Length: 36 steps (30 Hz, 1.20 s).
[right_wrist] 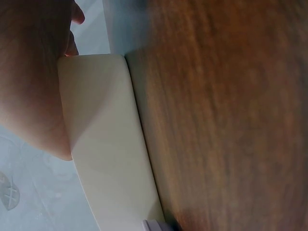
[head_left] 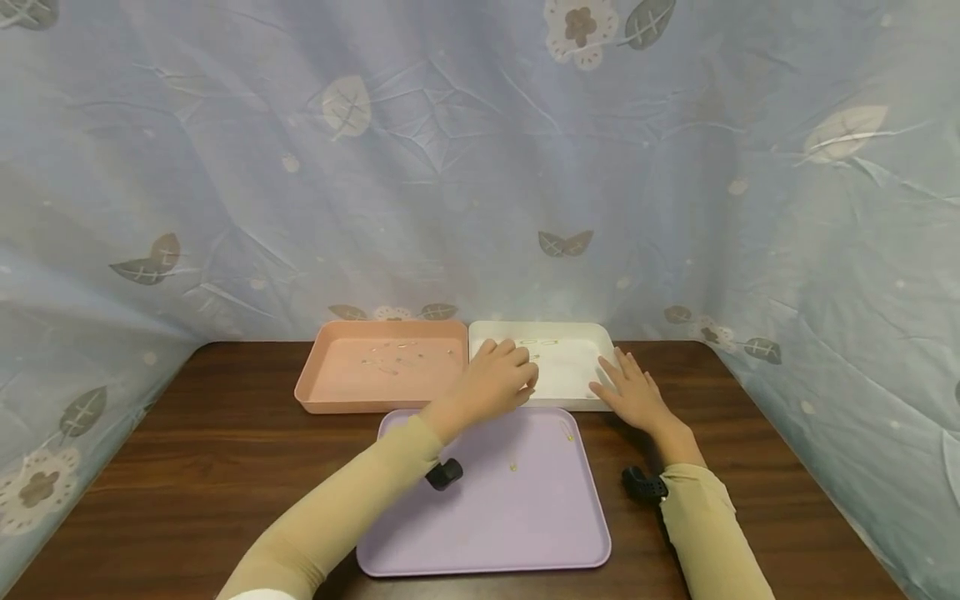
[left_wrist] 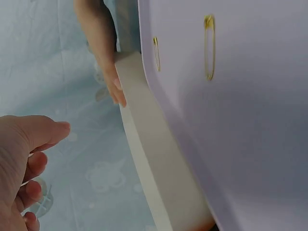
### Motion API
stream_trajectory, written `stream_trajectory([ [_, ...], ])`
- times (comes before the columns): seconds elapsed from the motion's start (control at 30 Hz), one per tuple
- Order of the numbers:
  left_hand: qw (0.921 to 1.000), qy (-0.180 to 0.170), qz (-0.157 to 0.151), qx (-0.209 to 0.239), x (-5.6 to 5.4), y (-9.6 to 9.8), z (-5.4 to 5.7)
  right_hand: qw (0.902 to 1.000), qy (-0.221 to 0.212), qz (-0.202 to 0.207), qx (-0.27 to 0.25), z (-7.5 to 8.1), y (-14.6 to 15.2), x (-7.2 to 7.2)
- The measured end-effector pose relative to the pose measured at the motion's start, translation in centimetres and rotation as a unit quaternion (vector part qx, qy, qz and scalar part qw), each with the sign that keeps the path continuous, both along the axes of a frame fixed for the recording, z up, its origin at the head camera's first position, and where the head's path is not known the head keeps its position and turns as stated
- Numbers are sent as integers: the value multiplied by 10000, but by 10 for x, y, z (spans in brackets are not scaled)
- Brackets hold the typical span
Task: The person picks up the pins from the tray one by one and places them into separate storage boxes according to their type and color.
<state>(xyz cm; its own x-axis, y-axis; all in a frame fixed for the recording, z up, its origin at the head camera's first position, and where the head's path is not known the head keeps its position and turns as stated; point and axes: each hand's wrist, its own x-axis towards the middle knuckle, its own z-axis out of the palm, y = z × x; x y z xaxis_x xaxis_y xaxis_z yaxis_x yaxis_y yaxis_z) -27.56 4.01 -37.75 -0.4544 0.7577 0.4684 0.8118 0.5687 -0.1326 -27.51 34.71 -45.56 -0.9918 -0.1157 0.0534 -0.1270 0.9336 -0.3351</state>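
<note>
My left hand (head_left: 491, 382) hovers over the left part of the white tray (head_left: 577, 398), its fingers loosely bent. In the left wrist view, nothing shows between the left thumb and fingers (left_wrist: 36, 163). At the tray's right end, my right hand (head_left: 636, 400) rests with fingers spread across the rim. Several gold safety pins (head_left: 550, 342) lie in the white tray, partly hidden by the left hand. On the purple tray (head_left: 487, 533) are two more, one near its middle (left_wrist: 209, 48) and one by its far right corner (left_wrist: 156, 54).
A pink tray (head_left: 318, 375) touches the white tray's left side and holds several small pins (head_left: 405, 361). The trays sit on a dark wooden table (head_left: 187, 467). A patterned cloth (head_left: 450, 167) hangs behind and along both sides.
</note>
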Motion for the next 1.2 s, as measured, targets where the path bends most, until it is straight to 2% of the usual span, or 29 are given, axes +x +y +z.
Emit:
stream_trajectory([
  [0.17, 9999, -122, 54, 70, 10, -5, -7, 9999, 31, 13, -95, -1, 0, 1],
  [0.47, 9981, -548, 167, 210, 21, -16, -24, 9999, -112, 10, -44, -1, 2, -2],
  [0.63, 9944, -1026, 214, 105, 25, -20, -31, 9999, -106, 0, -49, -1, 2, -2],
  [0.83, 9864, -1629, 180, 92, 29, -23, -40, 9998, -131, 53, -127, -2, 2, -1],
  [1.2, 9813, -1859, 146, -480, 32, -26, -52, 9997, -137, 67, -179, -4, 3, -2],
])
